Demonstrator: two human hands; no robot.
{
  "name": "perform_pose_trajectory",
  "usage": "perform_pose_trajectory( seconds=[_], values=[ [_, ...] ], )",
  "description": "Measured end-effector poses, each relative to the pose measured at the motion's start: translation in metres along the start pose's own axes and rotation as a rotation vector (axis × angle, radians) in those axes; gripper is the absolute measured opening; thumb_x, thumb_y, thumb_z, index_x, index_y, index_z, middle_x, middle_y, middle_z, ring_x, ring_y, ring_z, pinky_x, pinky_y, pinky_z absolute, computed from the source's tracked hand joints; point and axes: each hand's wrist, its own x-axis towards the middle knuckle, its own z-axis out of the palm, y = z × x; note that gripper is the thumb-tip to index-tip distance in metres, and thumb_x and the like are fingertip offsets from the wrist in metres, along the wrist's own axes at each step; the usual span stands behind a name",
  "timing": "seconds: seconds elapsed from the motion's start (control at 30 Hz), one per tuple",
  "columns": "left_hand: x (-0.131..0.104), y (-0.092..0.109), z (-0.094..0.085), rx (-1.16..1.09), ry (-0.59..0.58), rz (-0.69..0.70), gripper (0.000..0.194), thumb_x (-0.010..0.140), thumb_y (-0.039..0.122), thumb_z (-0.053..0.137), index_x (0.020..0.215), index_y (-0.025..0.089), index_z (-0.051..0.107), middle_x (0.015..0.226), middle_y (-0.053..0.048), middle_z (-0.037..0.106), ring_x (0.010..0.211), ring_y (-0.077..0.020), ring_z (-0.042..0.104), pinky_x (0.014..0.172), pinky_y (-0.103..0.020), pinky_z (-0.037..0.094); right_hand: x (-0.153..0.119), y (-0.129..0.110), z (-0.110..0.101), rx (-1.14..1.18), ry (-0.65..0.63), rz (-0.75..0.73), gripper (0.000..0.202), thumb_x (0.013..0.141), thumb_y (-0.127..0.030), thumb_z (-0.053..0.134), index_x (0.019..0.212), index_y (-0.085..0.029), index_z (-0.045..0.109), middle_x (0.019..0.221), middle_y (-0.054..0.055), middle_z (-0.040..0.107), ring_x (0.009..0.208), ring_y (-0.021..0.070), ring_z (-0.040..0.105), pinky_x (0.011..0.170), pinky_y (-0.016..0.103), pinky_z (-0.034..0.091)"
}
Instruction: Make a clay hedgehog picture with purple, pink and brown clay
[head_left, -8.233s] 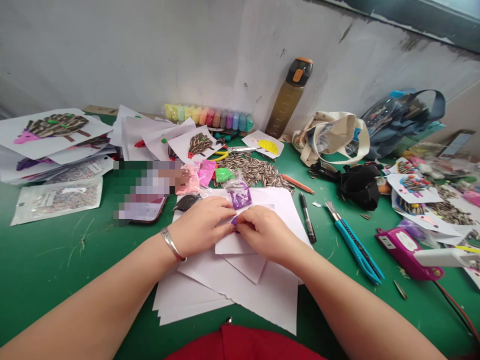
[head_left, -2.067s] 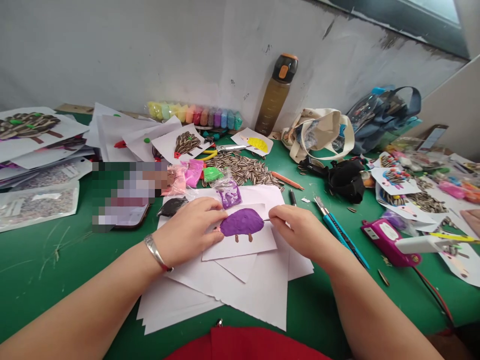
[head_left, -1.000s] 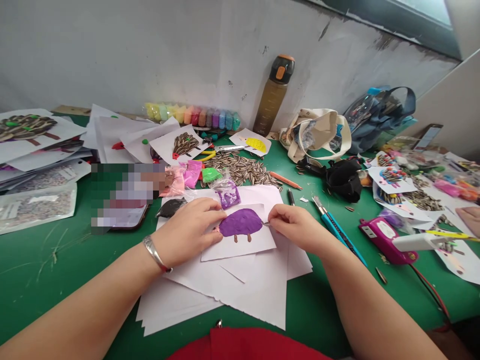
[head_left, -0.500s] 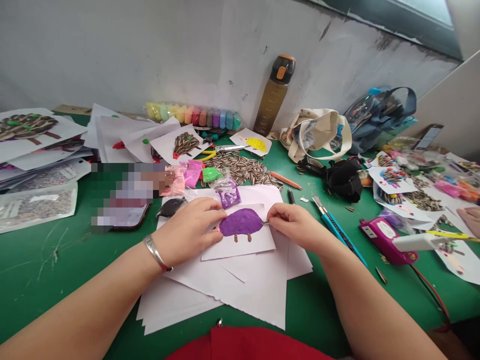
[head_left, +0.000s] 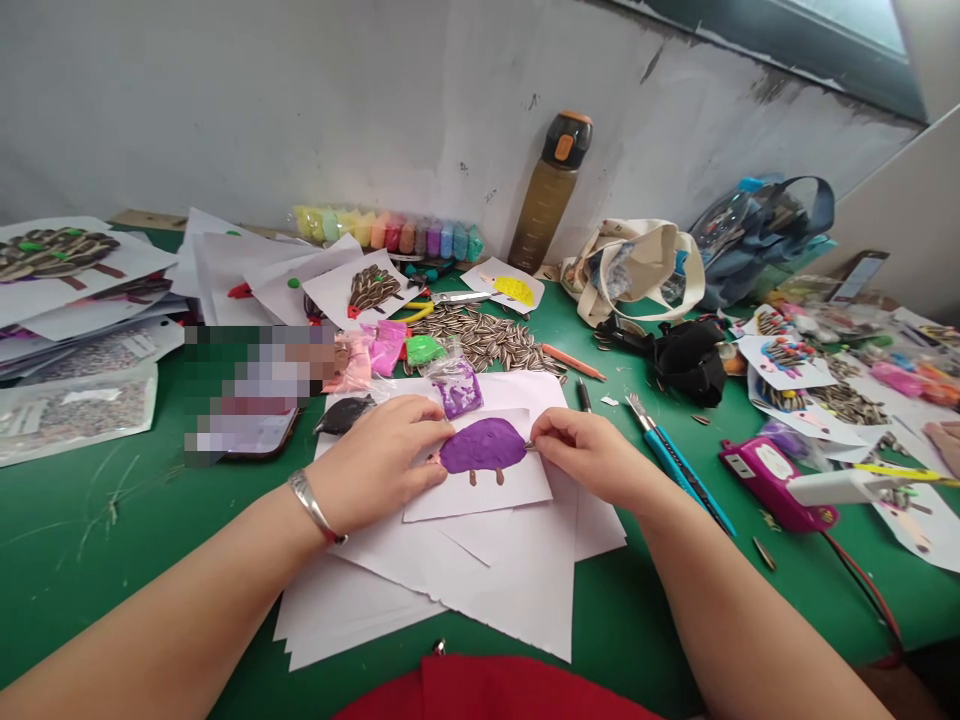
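Observation:
A small white card point(head_left: 459, 499) lies on a stack of paper, bearing a flat purple clay shape point(head_left: 486, 445) with two short brown clay legs. My left hand point(head_left: 390, 450) rests on the card's left side, its fingers and thumb apart at the left end of the clay, partly covering a pink bit there. At the opposite end, my right hand point(head_left: 574, 447) pinches a sunflower seed point(head_left: 529, 446) whose tip meets the right edge of the purple clay. Behind the card sits an opened bag of purple clay point(head_left: 459, 392). A heap of striped sunflower seeds point(head_left: 487, 338) lies farther back.
To the right are a blue craft knife point(head_left: 679, 465), a black pen point(head_left: 583, 395) and a magenta glue gun point(head_left: 776, 485). A phone point(head_left: 259, 420) lies left. A tall bottle point(head_left: 550, 195) stands against the wall. Another person's hand point(head_left: 945, 440) shows at the far right.
Both hands stay almost where they were. The seed in my right fingers remains against the clay's right edge, with only a very slight shift.

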Motion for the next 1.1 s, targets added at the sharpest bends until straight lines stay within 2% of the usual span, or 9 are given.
perform_pose_trajectory(
  seconds=[0.13,0.33,0.5,0.7,0.9,1.1],
  values=[
    [-0.0001,0.0003,0.0002,0.0,-0.004,-0.008,0.03,0.086,0.028,0.059,0.113,0.02,0.068,0.116,-0.011,0.06,0.108,-0.0275,0.055,0.096,-0.042,0.044,-0.0002,-0.0008,0.0005,-0.093,0.037,0.006,0.016,0.087,-0.027,0.046,0.081,-0.024,0.06,0.071,-0.003,0.059,0.065,0.0144,0.049,0.058,0.026,0.033],
    [-0.0007,-0.0017,0.001,-0.003,-0.005,-0.004,0.03,0.086,0.028,0.059,0.114,0.02,0.068,0.116,-0.01,0.059,0.109,-0.0272,0.054,0.097,-0.042,0.044,-0.0005,0.0013,-0.0009,0.0,-0.003,0.01,0.015,0.087,-0.028,0.047,0.082,-0.024,0.061,0.071,-0.004,0.059,0.065,0.0136,0.048,0.058,0.025,0.035],
    [-0.0002,-0.0032,0.0026,-0.009,0.01,-0.002,0.03,0.086,0.029,0.06,0.113,0.02,0.068,0.116,-0.01,0.059,0.11,-0.0282,0.054,0.098,-0.043,0.044,0.0009,0.0001,0.0006,-0.114,0.023,0.016,0.016,0.086,-0.025,0.046,0.079,-0.025,0.061,0.068,-0.004,0.058,0.063,0.0136,0.048,0.057,0.025,0.033],
    [-0.0001,-0.0024,0.0021,-0.009,0.005,-0.003,0.03,0.086,0.029,0.06,0.114,0.02,0.067,0.117,-0.01,0.059,0.11,-0.0284,0.054,0.097,-0.044,0.044,0.0034,0.002,0.0005,0.044,0.006,0.026,0.015,0.084,-0.026,0.048,0.079,-0.024,0.062,0.066,-0.004,0.056,0.061,0.0127,0.046,0.054,0.024,0.032],
    [-0.0013,-0.0007,0.0005,-0.016,-0.004,-0.007,0.032,0.086,0.027,0.059,0.115,0.019,0.067,0.117,-0.011,0.058,0.11,-0.028,0.053,0.098,-0.044,0.043,0.0034,0.0026,0.0025,-0.027,0.015,0.033,0.015,0.081,-0.023,0.048,0.076,-0.024,0.062,0.066,-0.004,0.057,0.062,0.0134,0.047,0.056,0.025,0.033],
    [-0.0008,-0.0022,-0.0021,-0.021,-0.038,0.01,0.031,0.089,0.032,0.056,0.114,0.019,0.067,0.116,-0.011,0.059,0.109,-0.0279,0.054,0.098,-0.044,0.043,0.0042,0.0064,-0.0016,0.197,0.006,0.088,0.014,0.082,-0.028,0.05,0.082,-0.023,0.063,0.065,-0.004,0.053,0.059,0.0122,0.044,0.053,0.025,0.032]
  ],
)
